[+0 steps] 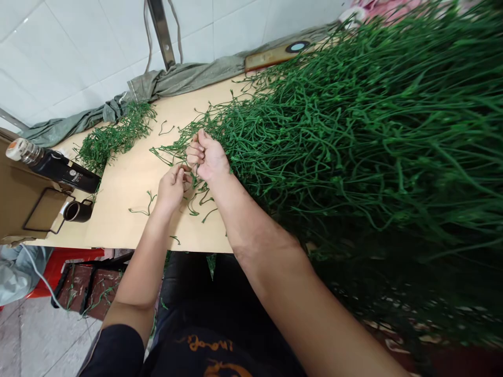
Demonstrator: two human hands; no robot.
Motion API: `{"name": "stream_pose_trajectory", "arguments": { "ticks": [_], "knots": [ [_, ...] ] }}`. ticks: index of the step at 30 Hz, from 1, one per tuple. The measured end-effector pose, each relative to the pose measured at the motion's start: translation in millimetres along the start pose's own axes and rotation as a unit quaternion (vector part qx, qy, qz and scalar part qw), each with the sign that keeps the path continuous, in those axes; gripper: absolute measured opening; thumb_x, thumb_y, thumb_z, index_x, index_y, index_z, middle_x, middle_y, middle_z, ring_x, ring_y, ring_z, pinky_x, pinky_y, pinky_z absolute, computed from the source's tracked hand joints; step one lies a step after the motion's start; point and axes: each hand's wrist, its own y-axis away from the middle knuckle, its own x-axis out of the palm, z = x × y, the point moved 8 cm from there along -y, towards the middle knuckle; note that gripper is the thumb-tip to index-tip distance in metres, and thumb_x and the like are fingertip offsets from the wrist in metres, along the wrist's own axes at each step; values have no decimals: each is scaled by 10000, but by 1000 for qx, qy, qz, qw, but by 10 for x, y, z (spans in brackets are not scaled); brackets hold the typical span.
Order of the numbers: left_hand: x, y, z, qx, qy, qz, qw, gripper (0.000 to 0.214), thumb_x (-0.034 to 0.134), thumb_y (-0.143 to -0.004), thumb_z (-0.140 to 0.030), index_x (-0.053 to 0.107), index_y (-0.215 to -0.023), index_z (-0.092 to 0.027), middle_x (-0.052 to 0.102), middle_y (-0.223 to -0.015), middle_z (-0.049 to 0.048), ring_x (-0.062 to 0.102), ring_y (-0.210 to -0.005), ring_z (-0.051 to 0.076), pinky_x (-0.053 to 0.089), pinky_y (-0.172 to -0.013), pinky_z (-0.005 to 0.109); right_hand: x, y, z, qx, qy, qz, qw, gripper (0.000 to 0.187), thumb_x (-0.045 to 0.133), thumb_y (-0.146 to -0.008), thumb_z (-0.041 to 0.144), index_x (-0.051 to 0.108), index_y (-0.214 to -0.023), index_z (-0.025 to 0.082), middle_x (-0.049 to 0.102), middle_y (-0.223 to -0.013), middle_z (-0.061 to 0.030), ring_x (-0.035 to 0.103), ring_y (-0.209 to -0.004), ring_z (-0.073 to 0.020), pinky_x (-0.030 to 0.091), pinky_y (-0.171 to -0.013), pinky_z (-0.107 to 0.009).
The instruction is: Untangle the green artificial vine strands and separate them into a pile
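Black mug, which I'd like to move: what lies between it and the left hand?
In the head view, loose green stems lie on the tabletop between the mug and left hand.

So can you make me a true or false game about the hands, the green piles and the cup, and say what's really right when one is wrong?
1. The big pile is on the right side of the picture. True.
2. Both hands are wearing gloves. False: the left hand and the right hand are bare.
3. The right hand is nearer the big pile than the left hand is. True.
4. There is only one green pile. False: a small pile lies on the left too.
5. The cup is beside the bottle. True.
6. The bottle's body is bright yellow. False: it is black.
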Motion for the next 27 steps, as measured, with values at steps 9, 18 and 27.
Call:
{"name": "stream_pose_trajectory", "arguments": {
  "ticks": [9,18,27],
  "knots": [
    [187,113,-74,-41,9,81,996,118,621,-721,-215,539,-761,-141,380,-525,-77,312,-481,50,268,-489,196,35,28,38,-8,-41,5,999,314,448,-895,391,352,-673,190,187,-463,105,142,-358,-16,109,-324,-136],
    [-157,105,-317,26,-35,14,999,198,508,-812,-186,454,-623,-162,409,-583,-34,367,-580,89,311,-592,230,53,15,36,-19,-5,17,1000,341,490,-862,437,346,-667,198,187,-470,103,148,-362,-23,117,-326,-147],
    [31,829,-884,91,120,275,950,340,450,-860,-456,448,-665,-176,378,-596,-32,375,-527,64,351,-529,234,-246,-113,203,-92,51,-59,993,398,486,-846,493,284,-658,205,126,-467,108,95,-365,-23,101,-326,-142]
  ]
}}
